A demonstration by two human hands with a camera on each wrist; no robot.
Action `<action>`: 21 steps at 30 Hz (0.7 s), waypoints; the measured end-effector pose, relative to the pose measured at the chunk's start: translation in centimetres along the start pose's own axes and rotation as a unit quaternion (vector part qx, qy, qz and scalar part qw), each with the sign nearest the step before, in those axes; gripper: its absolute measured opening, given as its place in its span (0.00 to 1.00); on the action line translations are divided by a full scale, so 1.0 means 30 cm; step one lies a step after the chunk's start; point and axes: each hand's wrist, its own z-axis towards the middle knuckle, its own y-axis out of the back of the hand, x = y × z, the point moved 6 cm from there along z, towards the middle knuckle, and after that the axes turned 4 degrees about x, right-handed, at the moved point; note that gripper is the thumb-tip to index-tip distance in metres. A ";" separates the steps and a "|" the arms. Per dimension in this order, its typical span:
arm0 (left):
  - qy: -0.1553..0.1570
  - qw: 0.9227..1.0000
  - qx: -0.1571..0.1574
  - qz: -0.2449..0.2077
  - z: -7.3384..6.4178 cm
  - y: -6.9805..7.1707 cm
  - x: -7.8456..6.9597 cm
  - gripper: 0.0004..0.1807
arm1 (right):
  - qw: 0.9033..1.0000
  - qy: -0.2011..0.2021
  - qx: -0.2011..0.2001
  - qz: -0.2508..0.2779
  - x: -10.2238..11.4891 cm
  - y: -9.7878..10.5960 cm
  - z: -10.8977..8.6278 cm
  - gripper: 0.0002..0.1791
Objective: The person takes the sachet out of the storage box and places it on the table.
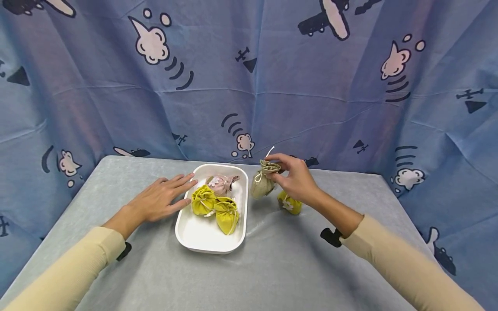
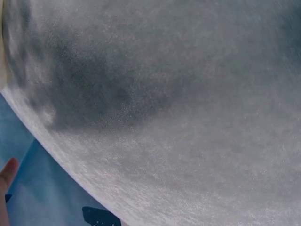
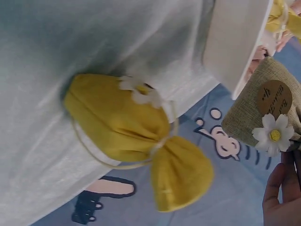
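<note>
My right hand (image 1: 296, 175) pinches the gathered neck of a greenish-beige drawstring pouch (image 1: 262, 185) just right of the white tray (image 1: 212, 244). In the right wrist view that pouch (image 3: 268, 101) shows a white flower and a round brown label. Below the hand, a yellow pouch (image 1: 289, 203) with a white flower stands on the table. My left hand (image 1: 165, 198) has its fingers spread, fingertips at the tray's left rim. Inside the tray lie two yellow pouches (image 1: 227, 216) and a pink pouch (image 1: 220, 185) behind them.
A grey cloth-covered table (image 1: 295, 268) carries everything. Behind it hangs a blue curtain (image 1: 218, 65) with printed planes and clouds, close along the table's back edge. The left wrist view shows mostly tabletop (image 2: 188, 141).
</note>
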 end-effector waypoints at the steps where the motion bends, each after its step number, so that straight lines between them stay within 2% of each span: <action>1: 0.000 1.000 0.000 0.000 0.000 -0.001 0.000 0.36 | 1.000 -0.004 -0.001 -0.003 -0.011 -0.001 -0.002 0.23; 6: 0.000 1.000 0.001 -0.002 -0.001 -0.004 0.000 0.36 | 1.000 -0.018 -0.009 -0.013 -0.065 -0.014 -0.014 0.22; 12: 0.001 1.000 0.001 -0.004 -0.001 -0.007 0.001 0.36 | 1.000 -0.025 -0.005 0.010 -0.116 -0.053 -0.024 0.23; 21: -0.010 1.000 -0.013 -0.003 0.000 0.001 0.001 0.35 | 0.999 -0.038 0.013 -0.008 -0.139 -0.094 -0.032 0.20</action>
